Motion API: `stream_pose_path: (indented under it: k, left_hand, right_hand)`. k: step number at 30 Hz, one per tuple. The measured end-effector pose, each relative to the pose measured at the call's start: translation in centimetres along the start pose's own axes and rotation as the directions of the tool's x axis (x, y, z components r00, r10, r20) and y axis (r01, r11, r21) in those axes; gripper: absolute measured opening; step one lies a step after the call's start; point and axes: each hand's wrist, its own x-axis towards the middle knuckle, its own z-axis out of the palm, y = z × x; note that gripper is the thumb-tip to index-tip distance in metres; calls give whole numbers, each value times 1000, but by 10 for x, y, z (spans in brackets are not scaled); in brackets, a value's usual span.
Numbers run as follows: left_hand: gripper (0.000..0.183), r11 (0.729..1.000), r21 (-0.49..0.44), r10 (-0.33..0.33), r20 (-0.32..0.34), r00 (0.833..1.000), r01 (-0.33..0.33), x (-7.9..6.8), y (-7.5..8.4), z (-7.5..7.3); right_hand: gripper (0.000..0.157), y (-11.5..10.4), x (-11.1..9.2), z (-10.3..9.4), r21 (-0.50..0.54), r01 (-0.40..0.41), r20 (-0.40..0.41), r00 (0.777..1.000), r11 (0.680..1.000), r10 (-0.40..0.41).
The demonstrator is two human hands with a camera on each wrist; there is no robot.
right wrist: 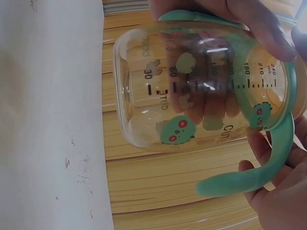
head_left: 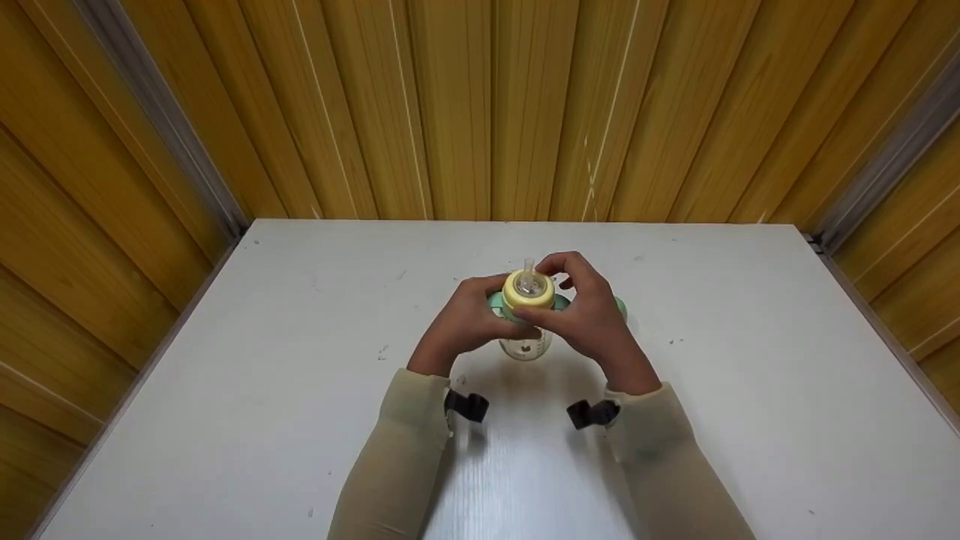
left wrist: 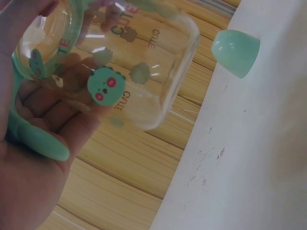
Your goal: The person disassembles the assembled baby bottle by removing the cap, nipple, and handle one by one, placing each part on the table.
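Note:
Both hands are on a clear baby bottle (head_left: 525,348) above the white table, its nipple pointing up. My left hand (head_left: 471,319) holds the bottle's upper part by the green handle ring, its fingers wrapped behind the glass in the right wrist view. On the other side, my right hand (head_left: 589,311) grips the yellow collar (head_left: 510,292) around the clear nipple (head_left: 529,271), thumb in front. A curved green handle (right wrist: 235,182) extends down along the bottle. Printed green faces (left wrist: 106,86) and mL marks decorate the glass.
A green dome-shaped cap (left wrist: 235,52) stands on the white table (head_left: 262,390), just right of the right hand in the head view. Yellow wood-patterned walls (head_left: 450,112) enclose the table at the back and sides.

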Motion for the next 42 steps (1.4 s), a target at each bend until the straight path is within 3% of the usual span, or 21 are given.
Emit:
stream_pose_path:
  k: [42]
  left_hand:
    - [60, 998, -24, 53, 38, 998, -52, -1, -2, 0]
  right_hand:
    - [44, 3, -1, -5, 65, 5, 74, 997, 998, -10]
